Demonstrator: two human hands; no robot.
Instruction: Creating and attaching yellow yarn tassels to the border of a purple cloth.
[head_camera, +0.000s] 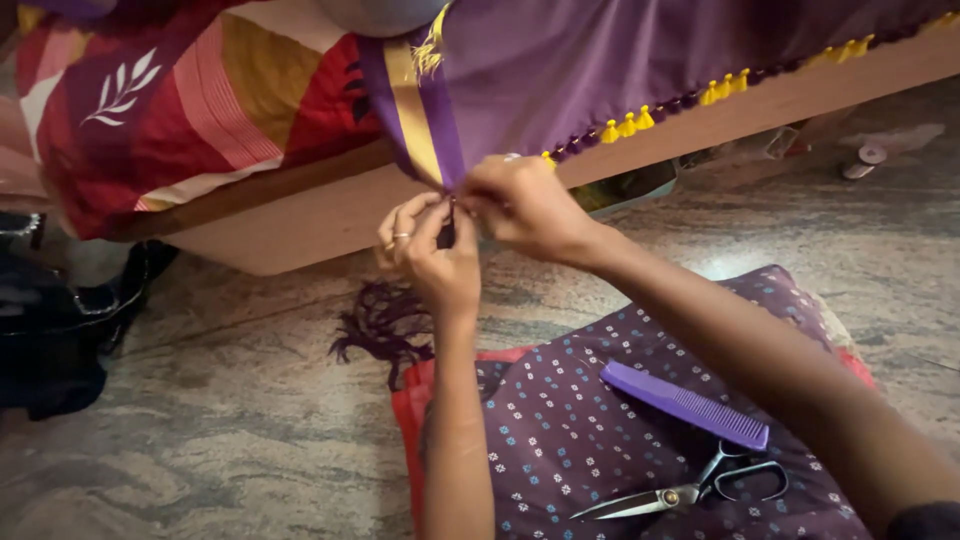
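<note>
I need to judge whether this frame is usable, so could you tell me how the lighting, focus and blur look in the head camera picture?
Head view: soft, even light with no glare; the left hand and right hand pinching the purple cloth are slightly soft; the purple comb and scissors look sharper; the dark bag at the left edge sits in shadow.

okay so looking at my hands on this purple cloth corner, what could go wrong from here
Both hands, left hand and right hand, pinch the corner of the purple cloth; a hard tug might drag it off the wooden edge. The scissors and the purple comb lie loose on the lap cloth; shifting a leg could tip them onto the floor.
</note>
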